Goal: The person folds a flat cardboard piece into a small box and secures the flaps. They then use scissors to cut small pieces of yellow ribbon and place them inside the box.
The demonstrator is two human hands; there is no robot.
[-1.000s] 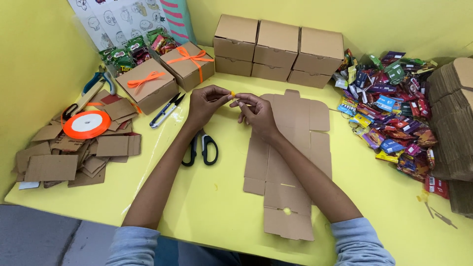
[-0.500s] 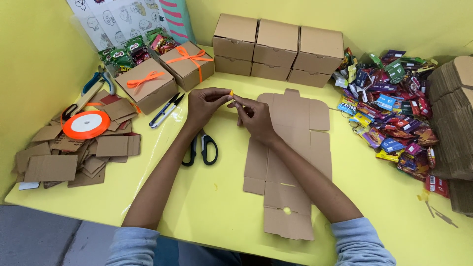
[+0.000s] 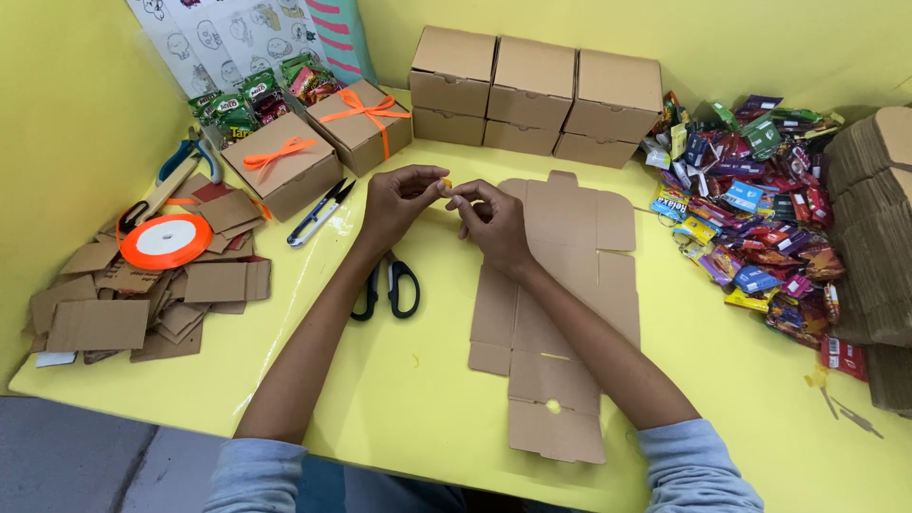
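My left hand [image 3: 397, 204] and my right hand [image 3: 492, 220] meet above the yellow table [image 3: 399, 399]. Together their fingertips pinch a tiny yellow-orange scrap [image 3: 446, 183]. Under my right hand and forearm lies a flat unfolded cardboard box blank [image 3: 560, 313]. Black-handled scissors [image 3: 389, 285] rest on the table just below my left wrist.
Three closed cardboard boxes [image 3: 532, 90] stand at the back. Two boxes tied with orange ribbon [image 3: 323, 142] sit back left, beside a ribbon spool [image 3: 165, 241], pliers [image 3: 180, 166], snips [image 3: 320, 212] and cardboard scraps [image 3: 142, 294]. Wrapped sweets [image 3: 750, 209] and stacked flat cardboard [image 3: 869, 228] fill the right.
Both hands have stayed close together over the top of the blank, with only small finger movements on the tiny scrap. Nothing else moved.
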